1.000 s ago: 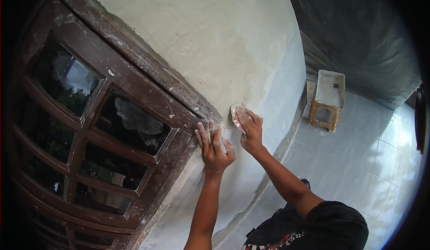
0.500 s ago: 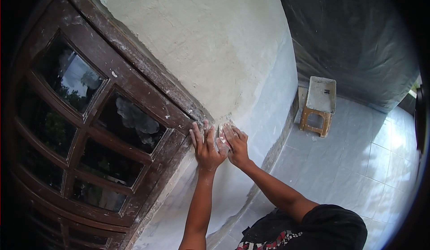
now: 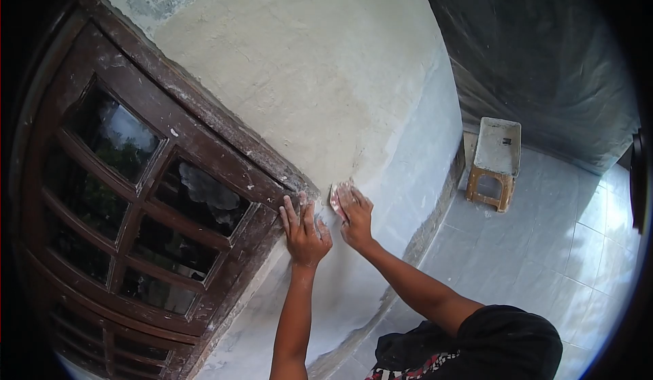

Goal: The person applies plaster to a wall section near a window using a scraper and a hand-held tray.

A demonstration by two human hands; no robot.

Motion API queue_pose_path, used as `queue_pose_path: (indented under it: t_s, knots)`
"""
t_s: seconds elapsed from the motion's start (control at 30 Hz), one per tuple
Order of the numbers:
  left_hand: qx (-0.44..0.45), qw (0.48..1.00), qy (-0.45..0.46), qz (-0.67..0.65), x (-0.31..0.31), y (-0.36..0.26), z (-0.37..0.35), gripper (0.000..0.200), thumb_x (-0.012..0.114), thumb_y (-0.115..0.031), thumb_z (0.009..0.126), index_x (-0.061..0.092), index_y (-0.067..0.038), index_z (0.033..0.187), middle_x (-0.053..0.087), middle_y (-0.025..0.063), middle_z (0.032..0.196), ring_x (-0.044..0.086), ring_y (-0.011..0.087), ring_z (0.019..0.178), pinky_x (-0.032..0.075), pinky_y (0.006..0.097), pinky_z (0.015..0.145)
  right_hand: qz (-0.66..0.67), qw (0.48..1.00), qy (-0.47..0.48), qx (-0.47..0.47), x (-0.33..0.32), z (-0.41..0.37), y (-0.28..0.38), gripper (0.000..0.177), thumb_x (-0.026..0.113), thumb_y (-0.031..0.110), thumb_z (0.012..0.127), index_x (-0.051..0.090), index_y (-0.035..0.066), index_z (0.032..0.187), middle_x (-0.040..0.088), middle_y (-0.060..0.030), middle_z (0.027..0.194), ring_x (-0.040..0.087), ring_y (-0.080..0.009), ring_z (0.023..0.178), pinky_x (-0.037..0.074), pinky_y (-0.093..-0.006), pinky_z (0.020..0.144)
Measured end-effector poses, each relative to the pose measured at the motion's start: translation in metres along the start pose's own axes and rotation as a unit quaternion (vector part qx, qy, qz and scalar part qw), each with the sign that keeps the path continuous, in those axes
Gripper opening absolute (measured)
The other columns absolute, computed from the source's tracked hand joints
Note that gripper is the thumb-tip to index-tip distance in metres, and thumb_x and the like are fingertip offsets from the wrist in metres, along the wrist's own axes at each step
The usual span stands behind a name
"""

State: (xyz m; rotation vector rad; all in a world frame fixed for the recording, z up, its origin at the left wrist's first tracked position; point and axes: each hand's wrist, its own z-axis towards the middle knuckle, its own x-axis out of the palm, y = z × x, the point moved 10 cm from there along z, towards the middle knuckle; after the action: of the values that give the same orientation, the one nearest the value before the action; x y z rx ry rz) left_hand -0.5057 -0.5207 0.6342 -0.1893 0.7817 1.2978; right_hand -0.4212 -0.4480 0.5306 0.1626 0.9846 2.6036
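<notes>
My left hand [image 3: 306, 240] lies with its fingers spread at the edge of the brown wooden frame [image 3: 269, 169], where it meets the plastered wall [image 3: 306, 74]. White residue coats its fingertips. A little to the right, my right hand [image 3: 358, 218] presses a flat, reddish piece smeared with white [image 3: 335, 202] against the wall. Its fingers lie over most of that piece, so its exact kind cannot be made out. Around both hands the wall changes from rough beige to smoother pale white.
Glass panes [image 3: 197, 189] fill the wooden frame on the left. On the right, a whitish, stained tray [image 3: 498, 150] rests on a brown plastic stool [image 3: 503, 193], on grey floor tiles [image 3: 537, 244]. Dark plastic sheeting [image 3: 537, 60] hangs behind it.
My hands have moved apart: the left slightly left and down, the right slightly right with the reddish piece, which now shows more. The view has shifted a little.
</notes>
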Motion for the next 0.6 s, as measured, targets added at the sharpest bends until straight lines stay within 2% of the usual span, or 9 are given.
queue_pose_path:
  t_s: [0.03, 0.13, 0.2, 0.23, 0.27, 0.3, 0.4, 0.47, 0.6]
  knots:
    - [0.001, 1.0, 0.002, 0.0, 0.0, -0.002, -0.001, 0.056, 0.055, -0.007, 0.086, 0.041, 0.003, 0.14, 0.046, 0.0281, 0.149, 0.029, 0.0559, 0.143, 0.023, 0.0657, 0.116, 0.003, 1.0, 0.024, 0.002, 0.001, -0.022, 0.002, 0.067, 0.063, -0.011, 0.076, 0.059, 0.008, 0.139, 0.061, -0.0119, 0.139, 0.054, -0.0343, 0.129, 0.036, -0.0433, 0.103]
    - [0.001, 1.0, -0.007, 0.016, -0.003, -0.002, 0.002, 0.054, 0.056, -0.006, 0.086, 0.043, 0.003, 0.138, 0.048, 0.0276, 0.147, 0.032, 0.0558, 0.142, 0.025, 0.0648, 0.116, 0.024, 0.999, 0.031, 0.011, -0.024, -0.021, 0.002, 0.064, 0.061, -0.012, 0.077, 0.061, 0.008, 0.138, 0.064, -0.0114, 0.136, 0.057, -0.0324, 0.127, 0.038, -0.0418, 0.101]
    - [0.001, 1.0, -0.009, 0.005, -0.003, -0.002, -0.001, 0.052, 0.056, -0.005, 0.086, 0.044, 0.003, 0.136, 0.049, 0.0273, 0.146, 0.033, 0.0549, 0.142, 0.026, 0.0641, 0.116, -0.003, 0.999, -0.041, 0.012, -0.039, 0.022, -0.01, 0.065, 0.056, -0.016, 0.077, 0.061, 0.007, 0.137, 0.066, -0.0101, 0.134, 0.057, -0.0322, 0.125, 0.038, -0.0396, 0.104]
    - [0.001, 1.0, -0.005, 0.005, -0.003, -0.003, -0.001, 0.052, 0.055, -0.005, 0.086, 0.044, 0.003, 0.136, 0.05, 0.0274, 0.146, 0.035, 0.0541, 0.141, 0.026, 0.0638, 0.116, 0.005, 0.997, -0.065, 0.035, -0.047, 0.052, -0.019, 0.069, 0.051, -0.018, 0.076, 0.059, 0.007, 0.14, 0.063, -0.0114, 0.138, 0.055, -0.0334, 0.127, 0.037, -0.0395, 0.107]
    - [0.001, 1.0, -0.005, 0.004, -0.003, -0.004, -0.001, 0.052, 0.055, -0.005, 0.086, 0.044, 0.003, 0.136, 0.05, 0.0274, 0.146, 0.035, 0.0541, 0.141, 0.026, 0.0638, 0.116, -0.019, 0.996, -0.087, 0.012, -0.053, 0.077, -0.024, 0.074, 0.047, -0.019, 0.073, 0.056, 0.007, 0.142, 0.06, -0.0135, 0.141, 0.054, -0.0348, 0.128, 0.036, -0.041, 0.109]
    - [0.002, 1.0, -0.002, 0.0, -0.003, -0.004, 0.0, 0.052, 0.055, -0.005, 0.086, 0.044, 0.003, 0.136, 0.05, 0.0273, 0.146, 0.035, 0.0541, 0.141, 0.026, 0.0638, 0.116, -0.002, 0.995, -0.103, 0.017, -0.055, 0.1, -0.034, 0.081, 0.047, -0.015, 0.063, 0.055, 0.004, 0.141, 0.056, -0.0158, 0.144, 0.051, -0.0382, 0.13, 0.033, -0.0451, 0.109]
    - [0.006, 1.0, -0.006, -0.006, -0.003, -0.003, -0.002, 0.052, 0.056, -0.005, 0.086, 0.044, 0.003, 0.136, 0.05, 0.027, 0.146, 0.035, 0.054, 0.141, 0.026, 0.0639, 0.116, -0.018, 0.995, -0.095, 0.01, -0.024, 0.09, -0.043, 0.08, 0.049, -0.013, 0.063, 0.055, 0.004, 0.142, 0.056, -0.0151, 0.143, 0.049, -0.038, 0.132, 0.032, -0.0466, 0.11]
    - [0.011, 1.0, -0.01, -0.008, -0.001, -0.002, -0.001, 0.052, 0.056, -0.005, 0.086, 0.044, 0.003, 0.136, 0.05, 0.0267, 0.147, 0.035, 0.054, 0.141, 0.027, 0.064, 0.116, -0.018, 0.994, -0.093, 0.049, -0.005, 0.043, -0.041, 0.077, 0.051, -0.013, 0.066, 0.056, 0.006, 0.142, 0.058, -0.0128, 0.142, 0.049, -0.0371, 0.132, 0.032, -0.0467, 0.109]
    - [0.005, 1.0, -0.008, -0.013, -0.004, -0.004, -0.004, 0.051, 0.056, -0.004, 0.085, 0.045, 0.003, 0.135, 0.05, 0.0262, 0.146, 0.035, 0.0541, 0.141, 0.027, 0.0641, 0.116, -0.002, 0.998, -0.019, 0.062, -0.012, -0.04, -0.019, 0.074, 0.057, -0.013, 0.07, 0.056, 0.005, 0.142, 0.06, -0.0146, 0.14, 0.053, -0.0346, 0.131, 0.034, -0.0444, 0.105]
